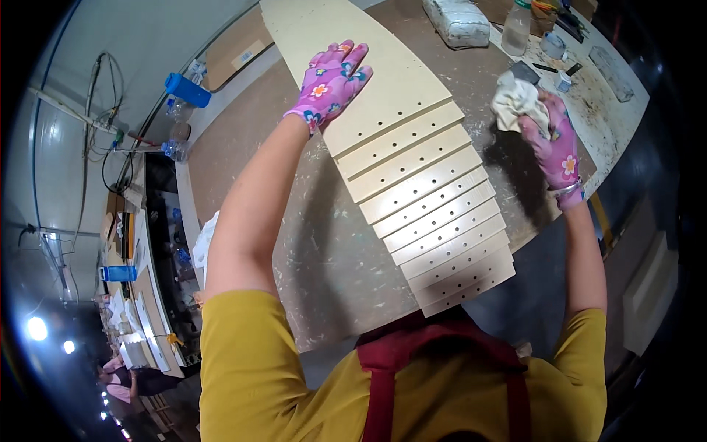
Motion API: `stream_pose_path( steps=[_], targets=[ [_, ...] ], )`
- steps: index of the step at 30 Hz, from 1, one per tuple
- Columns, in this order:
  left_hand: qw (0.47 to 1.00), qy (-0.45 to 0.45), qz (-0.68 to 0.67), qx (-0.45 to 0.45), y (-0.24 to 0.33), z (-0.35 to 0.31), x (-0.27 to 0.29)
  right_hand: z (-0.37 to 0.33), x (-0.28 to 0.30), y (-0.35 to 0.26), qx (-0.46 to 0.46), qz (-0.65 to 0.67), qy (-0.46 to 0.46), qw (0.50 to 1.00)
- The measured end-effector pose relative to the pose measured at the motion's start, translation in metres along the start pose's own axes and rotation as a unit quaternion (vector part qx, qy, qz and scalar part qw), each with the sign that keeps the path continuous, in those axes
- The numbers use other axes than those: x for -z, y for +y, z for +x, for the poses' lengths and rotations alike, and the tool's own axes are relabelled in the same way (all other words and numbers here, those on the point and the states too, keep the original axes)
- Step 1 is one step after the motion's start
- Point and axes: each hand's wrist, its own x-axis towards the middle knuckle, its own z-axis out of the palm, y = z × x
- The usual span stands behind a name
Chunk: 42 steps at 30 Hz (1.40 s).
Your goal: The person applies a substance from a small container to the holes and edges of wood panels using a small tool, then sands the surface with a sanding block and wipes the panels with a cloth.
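A fan-like stack of cream-coloured boards [422, 183] lies on the work table, their stepped near ends showing rows of small dark holes. My left hand [329, 85], in a pink flowered glove, rests flat on the top board near its left edge, fingers stretched out. My right hand [554, 144], in a matching glove, is off to the right of the stack. Its fingers are closed round a crumpled white cloth [519, 104]. Just beyond the cloth is a dark grey block [525, 72]; whether they touch I cannot tell.
The brown table top [309, 243] is scuffed. At the far right stand a clear bottle [517, 28], a wrapped white block [456, 22], a small cup [552, 46] and a small jar [564, 81]. A blue-capped bottle [188, 90] is by the left wall. Another person [121, 381] is far off at lower left.
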Motion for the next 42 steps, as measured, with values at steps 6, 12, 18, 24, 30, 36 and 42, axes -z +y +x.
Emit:
stream_pose_path(
  steps=[6,12,18,24,30,36,42],
  targets=[
    [1.0,0.017,0.023,-0.001,-0.011,0.003,-0.015,0.02,-0.111,-0.167,0.228,0.043,-0.162,0.959],
    [0.999,0.025,0.025,0.0,-0.008,-0.009,-0.007,0.028,-0.118,-0.116,0.196,-0.022,-0.115,0.974],
    [1.0,0.018,0.008,-0.004,0.0,-0.002,-0.008,0.047,-0.038,0.006,-0.15,-0.114,-0.242,0.952],
    [0.999,0.038,0.02,-0.002,-0.009,-0.01,-0.009,0.037,-0.096,-0.111,0.155,-0.052,-0.178,0.97],
    [0.999,0.049,0.006,-0.013,0.001,0.0,-0.007,0.03,-0.017,0.012,-0.047,-0.114,-0.216,0.969],
    [0.998,0.06,0.015,0.001,-0.006,-0.007,-0.012,0.045,-0.074,-0.107,0.168,-0.101,-0.076,0.978],
    [0.999,0.041,0.007,-0.012,-0.004,-0.011,-0.01,0.047,-0.061,-0.064,0.044,-0.18,-0.229,0.956]
  ],
)
